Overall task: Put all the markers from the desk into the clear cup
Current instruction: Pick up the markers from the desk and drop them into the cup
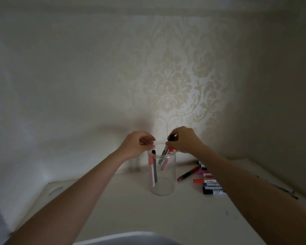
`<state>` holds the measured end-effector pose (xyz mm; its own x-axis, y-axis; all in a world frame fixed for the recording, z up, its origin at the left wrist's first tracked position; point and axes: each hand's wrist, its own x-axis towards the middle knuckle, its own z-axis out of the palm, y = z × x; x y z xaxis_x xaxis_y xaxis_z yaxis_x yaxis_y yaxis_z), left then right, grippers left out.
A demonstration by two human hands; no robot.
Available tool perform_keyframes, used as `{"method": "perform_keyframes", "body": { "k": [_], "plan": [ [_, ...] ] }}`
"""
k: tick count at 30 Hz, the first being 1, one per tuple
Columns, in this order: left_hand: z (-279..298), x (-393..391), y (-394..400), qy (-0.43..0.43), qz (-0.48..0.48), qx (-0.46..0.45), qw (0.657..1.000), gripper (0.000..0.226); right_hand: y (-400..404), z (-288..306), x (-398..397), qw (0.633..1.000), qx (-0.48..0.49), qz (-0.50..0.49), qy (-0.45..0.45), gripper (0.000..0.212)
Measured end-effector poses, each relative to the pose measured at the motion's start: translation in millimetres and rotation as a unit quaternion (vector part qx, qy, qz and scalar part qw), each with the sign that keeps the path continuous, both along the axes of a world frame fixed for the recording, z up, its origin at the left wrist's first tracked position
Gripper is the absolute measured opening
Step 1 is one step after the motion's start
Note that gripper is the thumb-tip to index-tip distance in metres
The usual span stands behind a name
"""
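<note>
A tall clear cup (166, 188) stands on the white desk (131, 209). Inside it, a red marker (151, 168) and a dark marker (155, 171) lean at the left, and another red marker (167, 160) leans at the right. My right hand (185, 139) is above the cup's right rim, shut on a black-capped grey marker (164, 151) whose lower end is inside the cup. My left hand (137, 144) rests at the cup's left rim with fingers curled, holding nothing visible. Several markers (208, 181) lie on the desk to the right.
A patterned wall rises close behind the desk. One red marker (188, 174) lies apart, angled toward the cup. A pale rounded edge (127, 238) shows at the bottom of the view. My right forearm hides part of the marker pile.
</note>
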<state>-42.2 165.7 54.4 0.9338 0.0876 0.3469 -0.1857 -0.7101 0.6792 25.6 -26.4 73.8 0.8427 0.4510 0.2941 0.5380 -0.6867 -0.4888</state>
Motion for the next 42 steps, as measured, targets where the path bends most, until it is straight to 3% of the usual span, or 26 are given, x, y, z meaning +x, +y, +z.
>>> {"method": "perform_keyframes", "body": {
  "k": [5, 7, 11, 14, 18, 24, 34, 39, 42],
  "plan": [
    [2, -8, -16, -0.017, 0.008, 0.037, 0.999, 0.015, 5, -12, 3, 1.0, 0.019, 0.008, 0.02, 0.033],
    [3, -11, -25, -0.021, 0.001, 0.05, 0.999, 0.015, -11, -13, 2, 0.999, 0.049, -0.001, -0.012, 0.036],
    [5, -13, -62, -0.036, -0.042, 0.04, 0.998, 0.011, -83, -24, 7, 0.992, 0.101, -0.064, -0.044, 0.018],
    [-9, -5, -106, -0.031, -0.095, 0.047, 0.994, 0.008, -153, -59, 6, 0.991, 0.042, -0.124, 0.014, 0.011],
    [-66, 20, -161, 0.068, -0.172, 0.089, 0.979, 0.024, -233, -118, -13, 0.979, -0.002, -0.193, 0.068, 0.01],
    [-137, 47, -184, 0.102, -0.093, 0.212, 0.967, 0.054, -317, -163, -49, 0.965, -0.083, -0.247, 0.016, 0.039],
    [-154, 56, -194, 0.091, -0.088, 0.137, 0.982, 0.047, -350, -187, -45, 0.973, -0.054, -0.225, 0.02, 0.042],
    [-158, 56, -192, 0.094, -0.105, 0.095, 0.985, 0.049, -348, -186, -45, 0.976, -0.05, -0.211, 0.028, 0.023],
    [-163, 58, -189, 0.09, -0.109, 0.074, 0.987, 0.049, -347, -185, -48, 0.976, -0.055, -0.211, 0.02, 0.023]
  ]
}}
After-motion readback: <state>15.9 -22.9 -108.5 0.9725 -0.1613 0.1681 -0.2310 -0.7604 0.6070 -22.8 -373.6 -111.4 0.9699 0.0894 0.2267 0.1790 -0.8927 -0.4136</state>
